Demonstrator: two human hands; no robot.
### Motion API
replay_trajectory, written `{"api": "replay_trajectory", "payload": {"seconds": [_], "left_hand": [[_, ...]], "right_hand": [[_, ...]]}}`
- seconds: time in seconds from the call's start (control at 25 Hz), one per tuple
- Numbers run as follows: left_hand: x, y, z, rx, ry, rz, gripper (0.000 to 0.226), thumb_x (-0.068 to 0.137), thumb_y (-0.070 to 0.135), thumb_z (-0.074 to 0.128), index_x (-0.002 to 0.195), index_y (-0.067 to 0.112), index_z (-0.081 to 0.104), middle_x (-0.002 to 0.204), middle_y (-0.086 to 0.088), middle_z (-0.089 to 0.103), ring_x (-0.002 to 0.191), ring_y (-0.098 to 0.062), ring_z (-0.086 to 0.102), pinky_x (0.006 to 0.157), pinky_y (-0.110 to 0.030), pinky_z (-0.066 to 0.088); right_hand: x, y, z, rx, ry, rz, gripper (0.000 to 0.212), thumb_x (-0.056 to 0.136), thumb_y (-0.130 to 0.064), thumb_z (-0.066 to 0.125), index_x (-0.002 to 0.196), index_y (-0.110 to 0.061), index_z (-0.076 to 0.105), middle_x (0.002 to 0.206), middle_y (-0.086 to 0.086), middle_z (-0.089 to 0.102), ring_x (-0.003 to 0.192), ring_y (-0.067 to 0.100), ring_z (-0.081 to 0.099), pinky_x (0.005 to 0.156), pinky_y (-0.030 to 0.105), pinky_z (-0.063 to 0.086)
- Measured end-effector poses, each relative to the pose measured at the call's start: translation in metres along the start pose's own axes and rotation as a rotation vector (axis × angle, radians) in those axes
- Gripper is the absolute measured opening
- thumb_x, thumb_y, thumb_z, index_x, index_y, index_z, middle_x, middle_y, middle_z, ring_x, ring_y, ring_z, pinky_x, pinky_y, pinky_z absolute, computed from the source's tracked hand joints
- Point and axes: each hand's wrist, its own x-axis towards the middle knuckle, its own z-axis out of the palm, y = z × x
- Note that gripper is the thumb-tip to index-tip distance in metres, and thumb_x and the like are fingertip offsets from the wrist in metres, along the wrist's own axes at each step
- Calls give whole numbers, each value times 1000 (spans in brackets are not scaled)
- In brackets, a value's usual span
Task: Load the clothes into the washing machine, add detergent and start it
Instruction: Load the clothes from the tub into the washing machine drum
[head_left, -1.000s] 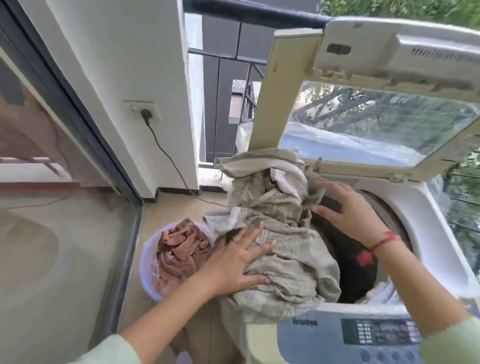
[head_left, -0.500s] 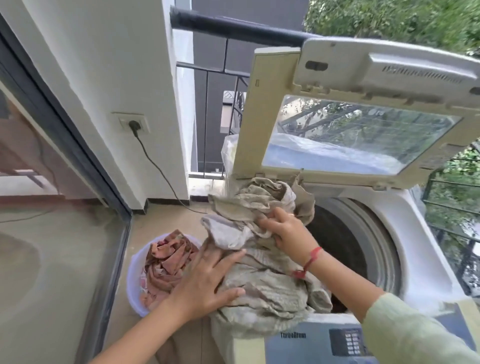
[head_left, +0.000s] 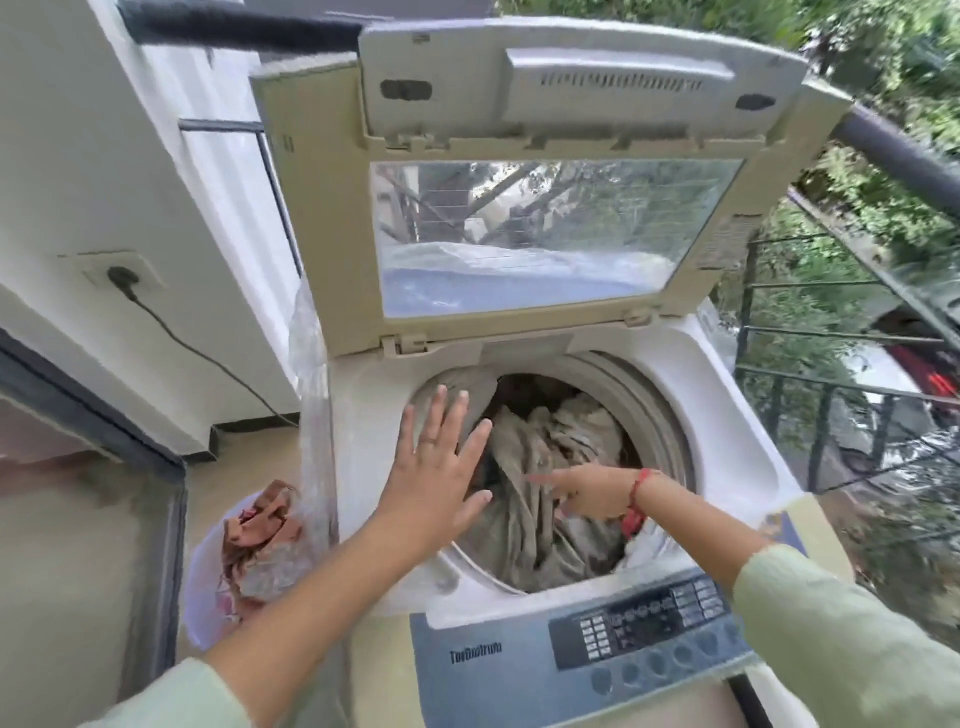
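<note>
The top-loading washing machine (head_left: 727, 447) stands with its lid (head_left: 519, 249) raised. A beige patterned cloth (head_left: 540, 467) lies bunched inside the drum, one corner still draped over the drum's left rim. My left hand (head_left: 441, 462) hovers flat, fingers spread, over that left rim and the draped corner. My right hand (head_left: 582, 493) reaches into the drum above the cloth with the index finger stretched out; a red thread band sits on the wrist. The control panel (head_left: 649, 623) runs along the machine's front edge.
A pale basin (head_left: 208, 587) on the floor left of the machine holds reddish-brown clothes (head_left: 260, 525). A plug and cable (head_left: 124, 278) hang from a wall socket. A sliding glass door frame (head_left: 156, 519) is at the left, a balcony railing (head_left: 831, 395) at the right.
The beige cloth went from a heap on the machine's left front rim down into the drum. Both hands let go of it; my view moved closer over the machine.
</note>
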Motion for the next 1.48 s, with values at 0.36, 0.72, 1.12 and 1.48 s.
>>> {"api": "replay_trajectory", "payload": {"seconds": [0.36,0.72,1.12,1.48], "left_hand": [[5,-19,-11,-398,-685,153,54,89,52,49,136,27,39,136,1,46,119,-19,48,100,-39,39],[-161,-174,23,-687,260,-582,54,78,58,41,122,30,55,119,7,57,113,-17,52,91,-38,43],[-252,-314,236,-683,-353,-624,48,88,31,58,133,19,46,132,-7,49,123,-27,43,96,-32,35],[-234,-340,420,-939,-298,-675,57,82,32,59,134,16,45,131,-7,46,123,-26,45,100,-33,37]], "right_hand": [[-13,14,-19,-55,106,159,52,90,-33,56,137,-16,42,136,9,51,122,24,50,96,27,37],[-40,-229,-16,512,499,-479,39,89,-39,59,127,-36,51,123,-21,51,113,-7,47,97,13,38],[196,-421,175,540,340,28,53,83,-18,58,135,-20,46,137,12,36,126,31,39,104,26,28],[449,-332,231,-221,305,99,94,86,-34,58,146,-34,-15,157,8,-15,143,40,0,111,59,18]]}}
